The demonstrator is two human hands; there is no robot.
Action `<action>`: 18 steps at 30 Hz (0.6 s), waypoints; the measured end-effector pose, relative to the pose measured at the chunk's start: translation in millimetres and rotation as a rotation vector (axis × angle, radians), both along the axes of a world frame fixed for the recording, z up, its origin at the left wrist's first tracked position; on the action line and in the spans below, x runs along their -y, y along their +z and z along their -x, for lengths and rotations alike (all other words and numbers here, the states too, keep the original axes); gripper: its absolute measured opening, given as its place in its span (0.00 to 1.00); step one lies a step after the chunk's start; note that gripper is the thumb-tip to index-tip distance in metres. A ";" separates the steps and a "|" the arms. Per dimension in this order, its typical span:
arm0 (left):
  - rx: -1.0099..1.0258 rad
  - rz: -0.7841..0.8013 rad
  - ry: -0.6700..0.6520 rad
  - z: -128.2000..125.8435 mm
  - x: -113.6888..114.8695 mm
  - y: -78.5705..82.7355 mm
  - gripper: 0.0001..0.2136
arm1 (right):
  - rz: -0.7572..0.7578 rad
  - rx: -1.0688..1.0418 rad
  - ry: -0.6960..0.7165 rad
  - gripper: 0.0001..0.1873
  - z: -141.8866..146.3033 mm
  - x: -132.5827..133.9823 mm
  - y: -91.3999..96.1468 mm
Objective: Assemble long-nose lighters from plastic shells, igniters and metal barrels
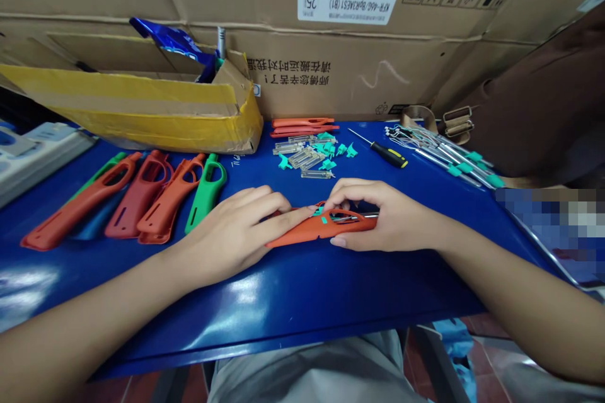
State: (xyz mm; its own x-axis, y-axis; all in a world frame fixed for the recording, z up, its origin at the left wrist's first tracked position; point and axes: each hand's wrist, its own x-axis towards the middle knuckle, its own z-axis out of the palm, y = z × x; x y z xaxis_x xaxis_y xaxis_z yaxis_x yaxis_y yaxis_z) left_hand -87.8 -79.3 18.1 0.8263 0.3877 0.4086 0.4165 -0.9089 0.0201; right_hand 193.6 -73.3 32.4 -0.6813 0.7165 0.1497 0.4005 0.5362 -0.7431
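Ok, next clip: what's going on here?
Someone at a blue table has both hands on an orange shell: the left hand on one end, the right hand gripping the other. A metal rod and a bit of green show in it. More shells lie to the left, with clear parts and a screwdriver beyond the hands, and loose rods on the right.

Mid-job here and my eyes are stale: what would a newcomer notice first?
First, the orange casing in the left hand and right hand, over the middle of the blue table. Next, the yellow-taped box at the back left, with a blue packet sticking out. Then the orange, red and green casings lying at the left.
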 end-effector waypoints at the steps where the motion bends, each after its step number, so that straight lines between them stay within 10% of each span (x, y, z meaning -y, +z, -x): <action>1: -0.013 -0.008 0.006 0.3 0.3 0.7 0.18 | 0.000 0.002 0.006 0.15 0.1 -0.1 0.1; 18: 0.029 0.240 0.144 4.6 -7.2 -6.0 0.14 | -0.219 0.162 -0.111 0.14 6.5 -6.5 -25.2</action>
